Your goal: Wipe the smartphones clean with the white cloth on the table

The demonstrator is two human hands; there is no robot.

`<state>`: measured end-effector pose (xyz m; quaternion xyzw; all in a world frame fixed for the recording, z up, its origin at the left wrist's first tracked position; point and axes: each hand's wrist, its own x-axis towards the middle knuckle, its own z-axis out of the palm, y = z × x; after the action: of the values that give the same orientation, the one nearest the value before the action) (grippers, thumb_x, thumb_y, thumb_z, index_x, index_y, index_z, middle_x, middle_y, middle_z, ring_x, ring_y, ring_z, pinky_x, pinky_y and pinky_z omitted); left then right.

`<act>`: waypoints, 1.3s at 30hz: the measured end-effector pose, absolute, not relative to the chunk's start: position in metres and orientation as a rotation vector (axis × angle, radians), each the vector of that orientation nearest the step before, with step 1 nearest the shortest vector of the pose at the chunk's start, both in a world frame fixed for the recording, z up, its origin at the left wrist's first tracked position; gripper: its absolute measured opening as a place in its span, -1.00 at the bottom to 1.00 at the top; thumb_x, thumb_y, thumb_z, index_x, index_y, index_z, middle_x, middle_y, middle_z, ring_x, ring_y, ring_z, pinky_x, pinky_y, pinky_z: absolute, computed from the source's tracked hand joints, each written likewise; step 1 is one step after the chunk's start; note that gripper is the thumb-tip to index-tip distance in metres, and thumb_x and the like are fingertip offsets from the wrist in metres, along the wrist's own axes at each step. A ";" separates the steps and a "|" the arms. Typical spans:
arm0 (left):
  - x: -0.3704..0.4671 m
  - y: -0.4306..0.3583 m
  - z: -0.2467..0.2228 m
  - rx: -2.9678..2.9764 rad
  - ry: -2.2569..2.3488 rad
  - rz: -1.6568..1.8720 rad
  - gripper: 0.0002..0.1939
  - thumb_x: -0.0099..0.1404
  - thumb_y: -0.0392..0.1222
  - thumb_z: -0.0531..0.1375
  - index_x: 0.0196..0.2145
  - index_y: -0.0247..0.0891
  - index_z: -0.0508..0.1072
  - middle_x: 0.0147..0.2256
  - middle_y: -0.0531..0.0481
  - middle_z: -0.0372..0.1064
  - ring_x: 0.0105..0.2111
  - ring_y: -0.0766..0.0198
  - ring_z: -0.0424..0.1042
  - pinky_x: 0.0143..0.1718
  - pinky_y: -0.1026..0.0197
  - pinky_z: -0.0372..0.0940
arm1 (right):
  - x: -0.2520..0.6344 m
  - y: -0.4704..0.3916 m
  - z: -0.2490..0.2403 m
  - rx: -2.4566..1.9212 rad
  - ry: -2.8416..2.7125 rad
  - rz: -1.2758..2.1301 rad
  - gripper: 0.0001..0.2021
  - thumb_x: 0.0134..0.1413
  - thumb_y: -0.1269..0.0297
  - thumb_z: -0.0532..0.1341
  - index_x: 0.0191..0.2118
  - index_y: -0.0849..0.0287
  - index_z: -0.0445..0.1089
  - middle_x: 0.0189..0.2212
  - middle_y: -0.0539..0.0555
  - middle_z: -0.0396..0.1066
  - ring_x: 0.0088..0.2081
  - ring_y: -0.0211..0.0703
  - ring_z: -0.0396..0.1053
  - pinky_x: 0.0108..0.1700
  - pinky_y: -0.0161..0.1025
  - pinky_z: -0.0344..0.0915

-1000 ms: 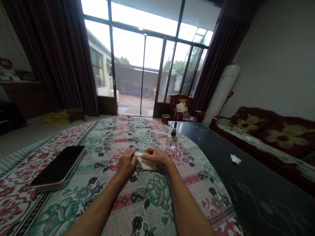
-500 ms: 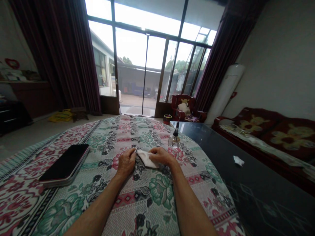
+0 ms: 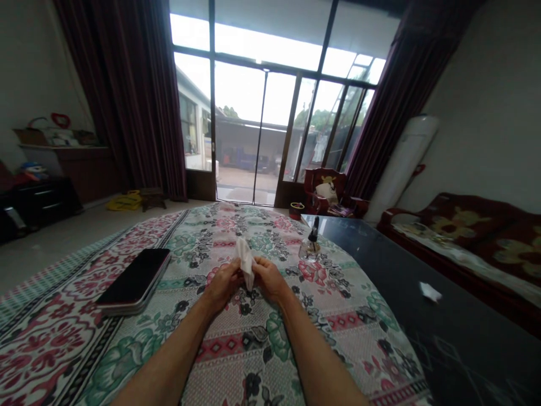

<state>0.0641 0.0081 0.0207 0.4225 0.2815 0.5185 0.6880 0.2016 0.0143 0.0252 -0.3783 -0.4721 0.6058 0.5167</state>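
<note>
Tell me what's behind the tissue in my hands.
Behind the tissue, flowered tablecloth shows past its edges; whatever lies directly behind it is covered and can't be seen.

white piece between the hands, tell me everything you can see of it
The white piece looks soft and thin, tissue or cloth, plain and gathered into a narrow, creased shape. It stands roughly upright, held between left hand and right hand, over the flowered tablecloth; whether its lower end touches that is unclear.
</note>
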 end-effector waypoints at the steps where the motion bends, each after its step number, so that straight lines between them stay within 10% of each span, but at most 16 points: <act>1: 0.065 0.007 0.022 0.933 0.635 1.171 -0.58 0.08 0.09 0.30 -0.32 -0.38 0.51 -0.29 -0.19 0.51 -0.26 0.10 0.48 -0.29 0.22 0.35 | 0.200 0.014 0.023 -0.919 -1.130 1.414 -0.62 -0.28 0.01 0.36 -0.38 0.22 0.43 -0.53 -0.03 0.39 -0.52 -0.30 0.27 -0.41 -0.34 0.22; 14: 0.056 0.015 0.024 0.660 0.796 1.306 -0.90 0.05 -0.36 0.25 -0.40 -0.35 0.45 -0.45 -0.03 0.48 -0.50 0.31 0.46 -0.44 0.30 0.37 | 0.202 0.014 0.017 -1.064 -1.121 1.157 -0.83 -0.27 0.23 0.24 -0.49 0.23 0.37 -0.62 -0.10 0.28 -0.57 -0.34 0.14 -0.49 -0.36 0.09; 26: 0.047 0.022 0.017 0.702 0.789 1.299 -0.82 0.05 -0.36 0.26 -0.32 -0.36 0.44 -0.45 -0.04 0.49 -0.50 0.27 0.48 -0.47 0.29 0.38 | 0.203 0.014 0.020 -0.948 -1.227 1.315 -0.62 -0.21 0.16 0.24 -0.20 0.23 0.43 -0.43 0.01 0.43 -0.41 -0.21 0.32 -0.37 -0.33 0.21; 39: 0.046 0.023 0.014 0.789 0.748 1.278 -0.78 0.04 -0.25 0.29 -0.33 -0.38 0.46 -0.50 0.00 0.45 -0.55 0.31 0.42 -0.52 0.33 0.32 | 0.198 0.014 0.016 -1.197 -1.328 1.112 -0.72 -0.15 0.12 0.26 -0.39 0.27 0.43 -0.53 0.00 0.40 -0.54 -0.30 0.24 -0.55 -0.39 0.12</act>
<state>0.0463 0.0226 0.0143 0.3499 0.3316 0.5667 0.6682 0.1982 0.0141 0.0159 -0.4940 -0.5479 0.4589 0.4951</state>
